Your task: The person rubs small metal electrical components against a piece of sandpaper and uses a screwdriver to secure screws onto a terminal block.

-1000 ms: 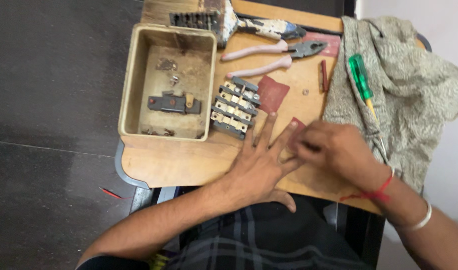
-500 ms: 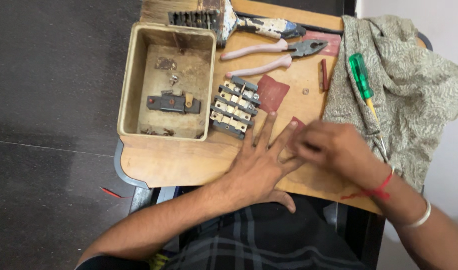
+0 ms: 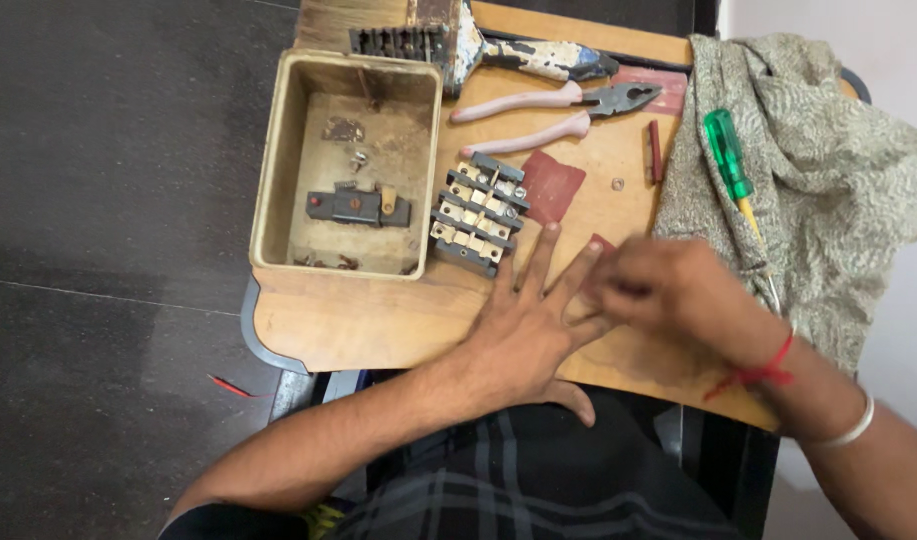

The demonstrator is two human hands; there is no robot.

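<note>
My left hand (image 3: 523,320) lies flat on the wooden board (image 3: 378,320), fingers spread, holding nothing. Its fingertips reach almost to a black and cream terminal block (image 3: 476,215). My right hand (image 3: 668,290) is blurred, its fingers bunched together right beside my left index and middle fingers. A small reddish piece (image 3: 600,243) shows at those fingertips. What the right fingers pinch is hidden. A red thread and a metal bangle circle my right wrist.
A worn beige box (image 3: 268,200) at the left holds a dark part (image 3: 353,208) and small bits. Pink-handled pliers (image 3: 568,110), an old brush (image 3: 518,50), a red square sheet (image 3: 553,185) and a green screwdriver (image 3: 728,160) on a grey cloth (image 3: 838,180) lie around.
My right hand has gone blurred and shifted slightly beside my left fingers. My left hand has stayed flat in the same spot.
</note>
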